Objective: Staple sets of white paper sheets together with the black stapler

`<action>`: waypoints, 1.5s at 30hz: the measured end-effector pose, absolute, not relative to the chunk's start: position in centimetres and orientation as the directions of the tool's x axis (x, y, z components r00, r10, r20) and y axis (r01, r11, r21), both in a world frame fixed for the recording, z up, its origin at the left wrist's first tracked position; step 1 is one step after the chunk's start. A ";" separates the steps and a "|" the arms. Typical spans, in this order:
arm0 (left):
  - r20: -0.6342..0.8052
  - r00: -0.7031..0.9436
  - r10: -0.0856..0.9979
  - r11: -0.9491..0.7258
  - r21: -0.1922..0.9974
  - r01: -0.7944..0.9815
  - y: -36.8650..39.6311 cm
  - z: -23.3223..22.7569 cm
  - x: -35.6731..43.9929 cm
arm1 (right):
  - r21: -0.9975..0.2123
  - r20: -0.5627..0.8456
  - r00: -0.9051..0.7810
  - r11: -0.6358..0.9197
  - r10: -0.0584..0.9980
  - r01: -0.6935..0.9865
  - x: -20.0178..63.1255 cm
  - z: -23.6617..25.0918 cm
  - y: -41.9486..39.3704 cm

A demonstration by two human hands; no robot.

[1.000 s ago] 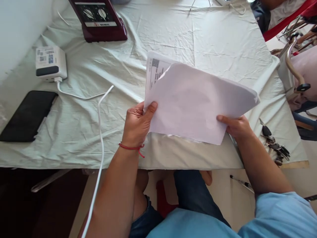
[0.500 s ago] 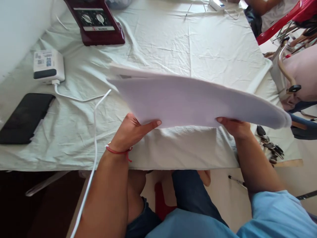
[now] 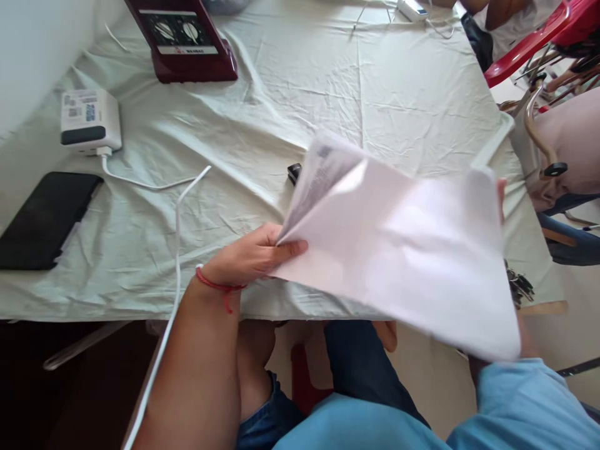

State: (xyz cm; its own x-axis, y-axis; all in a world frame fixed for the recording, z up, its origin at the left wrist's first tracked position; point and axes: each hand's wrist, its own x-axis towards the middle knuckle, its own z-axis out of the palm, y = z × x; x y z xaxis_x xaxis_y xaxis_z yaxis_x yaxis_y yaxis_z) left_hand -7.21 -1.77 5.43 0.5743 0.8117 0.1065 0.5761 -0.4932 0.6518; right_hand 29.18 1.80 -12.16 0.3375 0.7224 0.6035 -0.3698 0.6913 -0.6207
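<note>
The sheets of paper (image 3: 398, 250) have swung round since half a second ago: their lower right part now reaches past the near edge of the desk (image 3: 422, 81), and a small black object (image 3: 294, 173) shows beside their upper left edge.

The left hand (image 3: 255, 253) pinches the sheets at their left edge, thumb on top, forearm slanting up from below. The right hand (image 3: 501, 199) is mostly hidden behind the paper; its grip cannot be told.

The printing on the inner sheet is blurred. The dark red appliance (image 3: 194, 69) appears to read "WANBAO"; the white box (image 3: 91, 122) bears code labels.

A black phone (image 3: 47, 219) lies at left, a white cable (image 3: 178, 250) crosses near the left forearm, and the paper partly covers the keys (image 3: 519, 287).
</note>
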 end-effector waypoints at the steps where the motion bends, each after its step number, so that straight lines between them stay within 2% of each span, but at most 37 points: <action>1: 0.032 0.612 0.790 -0.486 0.641 0.594 -2.0 5.6 -7.0 | -0.620 0.611 0.296 0.677 0.734 -0.397 29.5 -12.1 1.8; 4: -0.144 0.724 0.675 -0.562 0.536 0.630 -2.3 5.5 -5.7 | -0.656 0.651 0.071 0.607 0.756 -0.449 29.5 -12.3 2.9; 6: -0.187 0.763 0.618 -0.634 0.455 0.625 -2.1 5.1 -4.9 | -0.708 0.655 -0.098 0.563 0.749 -0.426 29.2 -12.6 3.7; 9: -0.212 0.758 0.617 -0.646 0.413 0.642 -1.5 4.2 -4.3 | -0.775 0.619 -0.273 0.517 0.737 -0.363 28.8 -13.0 4.2; 12: -0.185 0.743 0.643 -0.640 0.403 0.654 -1.1 3.7 -4.2 | -0.824 0.563 -0.342 0.482 0.752 -0.297 28.4 -13.0 3.5; 15: -0.110 0.726 0.679 -0.610 0.465 0.641 -1.2 3.7 -4.3 | -0.844 0.529 -0.263 0.468 0.807 -0.264 27.8 -12.8 2.7; 18: 0.027 0.652 0.758 -0.494 0.676 0.547 -1.5 4.0 -4.4 | -0.820 0.533 -0.082 0.489 0.842 -0.299 27.2 -12.8 2.3; 20: 0.200 0.565 0.801 -0.483 0.773 0.411 -1.4 4.0 -4.4 | -0.772 0.549 0.074 0.539 0.832 -0.338 26.8 -12.7 2.5; 22: 0.347 0.480 0.806 -0.524 0.796 0.305 -1.1 3.8 -4.3 | -0.707 0.564 0.226 0.605 0.795 -0.365 26.5 -12.5 3.0; 25: 0.395 0.433 0.811 -0.534 0.801 0.270 -0.4 3.1 -3.8 | -0.635 0.565 0.367 0.673 0.739 -0.379 26.0 -12.1 3.9; 28: 0.418 0.379 0.826 -0.532 0.801 0.275 0.1 2.4 -3.1 | -0.617 0.563 0.392 0.686 0.727 -0.385 25.5 -11.9 4.5; 35: 0.534 0.223 0.815 -0.577 0.781 0.240 0.5 1.8 -2.7 | -0.651 0.568 0.317 0.650 0.760 -0.392 25.1 -11.9 4.5; 39: 0.543 0.252 0.801 -0.591 0.784 0.190 0.3 1.5 -2.3 | -0.639 0.556 0.359 0.662 0.750 -0.392 25.2 -11.8 4.7; 43: 0.481 0.349 0.805 -0.559 0.811 0.172 0.3 1.2 -2.1 | -0.617 0.554 0.401 0.683 0.730 -0.392 25.4 -11.7 4.7; 45: 0.485 0.317 0.815 -0.554 0.814 0.178 0.6 1.0 -2.2 | -0.624 0.548 0.394 0.674 0.738 -0.396 25.4 -11.7 4.7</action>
State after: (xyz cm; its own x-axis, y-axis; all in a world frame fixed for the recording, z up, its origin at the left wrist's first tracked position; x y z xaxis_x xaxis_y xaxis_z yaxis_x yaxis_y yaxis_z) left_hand -2.18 0.61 0.96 0.3168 0.8149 0.4853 0.1779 -0.5536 0.8136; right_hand 25.36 4.68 -11.65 0.3941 0.7381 0.5476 -0.3956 0.6740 -0.6238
